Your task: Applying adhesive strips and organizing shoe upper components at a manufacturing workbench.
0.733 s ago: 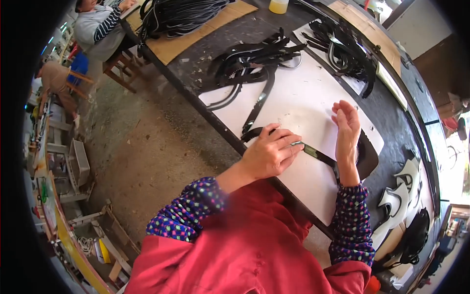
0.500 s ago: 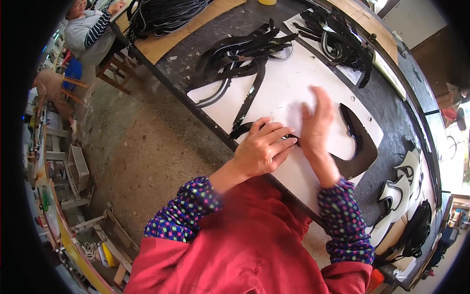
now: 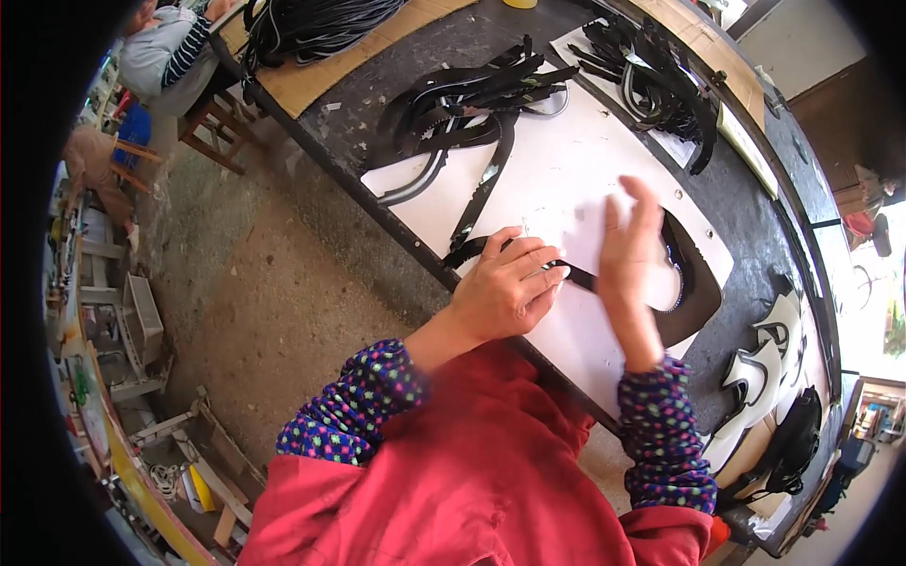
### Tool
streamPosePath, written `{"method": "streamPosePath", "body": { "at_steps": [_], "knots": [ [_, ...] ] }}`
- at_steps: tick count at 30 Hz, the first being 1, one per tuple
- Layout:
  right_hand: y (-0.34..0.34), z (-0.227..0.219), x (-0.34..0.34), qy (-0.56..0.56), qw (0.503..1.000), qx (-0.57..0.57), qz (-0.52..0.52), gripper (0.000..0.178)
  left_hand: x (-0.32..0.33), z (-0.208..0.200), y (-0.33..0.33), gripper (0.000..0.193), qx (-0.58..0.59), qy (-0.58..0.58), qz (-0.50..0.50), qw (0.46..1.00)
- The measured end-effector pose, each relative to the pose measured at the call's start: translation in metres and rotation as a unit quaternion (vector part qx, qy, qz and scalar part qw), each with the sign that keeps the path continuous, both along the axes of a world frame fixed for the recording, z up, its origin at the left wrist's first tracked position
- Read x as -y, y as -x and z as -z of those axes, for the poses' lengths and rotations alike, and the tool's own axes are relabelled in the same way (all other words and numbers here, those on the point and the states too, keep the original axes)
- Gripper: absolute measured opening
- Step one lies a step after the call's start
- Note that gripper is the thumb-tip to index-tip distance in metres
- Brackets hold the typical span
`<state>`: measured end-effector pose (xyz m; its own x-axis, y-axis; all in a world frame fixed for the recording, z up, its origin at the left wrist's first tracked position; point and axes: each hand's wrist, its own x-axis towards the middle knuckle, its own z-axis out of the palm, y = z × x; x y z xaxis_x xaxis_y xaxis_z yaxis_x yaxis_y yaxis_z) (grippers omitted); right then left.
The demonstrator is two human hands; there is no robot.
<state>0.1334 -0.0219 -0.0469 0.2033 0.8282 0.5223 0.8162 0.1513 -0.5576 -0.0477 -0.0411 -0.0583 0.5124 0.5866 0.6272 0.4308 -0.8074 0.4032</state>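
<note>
A narrow black strip (image 3: 581, 278) crosses a white board (image 3: 591, 141) on the dark table. Over this strip, my left hand (image 3: 510, 292) is closed, its fingers bent and pressed together against it. To its right, my right hand (image 3: 630, 250) is lifted above the board, blurred, its fingers stretched and thumb apart, holding nothing. Partly behind that hand lies a wide curved black piece (image 3: 703, 292) with a toothed inner edge. A long black strip (image 3: 486, 184) runs from near my left hand up to a pile of black and grey strips (image 3: 472, 99).
Another heap of black strips (image 3: 651, 71) sits on paper at the far right. White cut shapes (image 3: 764, 368) and a black bundle (image 3: 797, 439) lie along the right. Black cords (image 3: 321, 28) rest on cardboard at the far left. A person in a striped sleeve (image 3: 184, 52) is behind it.
My right hand has moved a little to the right, over the edge of the curved black piece, baring more of the black strip. My left hand stays in place.
</note>
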Motion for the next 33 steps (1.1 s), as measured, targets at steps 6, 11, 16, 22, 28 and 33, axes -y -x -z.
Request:
{"method": "streamPosePath", "body": {
  "at_steps": [6,11,16,22,28,33],
  "knots": [
    [0.023,0.020,0.007,0.097,0.992,0.084,-0.011,0.058,0.002,-0.001,-0.001,0.016,0.019,0.028,0.004,0.999],
    [-0.018,-0.004,0.012,0.015,0.871,-0.485,-0.070,0.022,0.000,0.001,0.003,0.013,0.009,0.032,-0.001,0.999],
    [-0.066,-0.041,0.089,0.058,0.981,-0.178,0.058,0.021,0.015,-0.016,0.000,0.022,-0.081,-0.067,-0.069,0.992],
    [-0.072,0.005,0.138,0.109,0.977,0.166,0.082,0.038,0.026,-0.013,-0.030,0.033,-0.128,-0.050,0.022,0.990],
    [-0.074,0.009,0.137,0.109,0.979,0.142,0.096,0.038,0.016,-0.009,-0.017,0.038,-0.191,-0.111,0.002,0.975],
    [-0.077,0.006,0.133,0.066,0.990,0.095,0.082,0.031,0.016,-0.028,0.019,0.021,-0.196,-0.159,-0.032,0.967]
  ]
}}
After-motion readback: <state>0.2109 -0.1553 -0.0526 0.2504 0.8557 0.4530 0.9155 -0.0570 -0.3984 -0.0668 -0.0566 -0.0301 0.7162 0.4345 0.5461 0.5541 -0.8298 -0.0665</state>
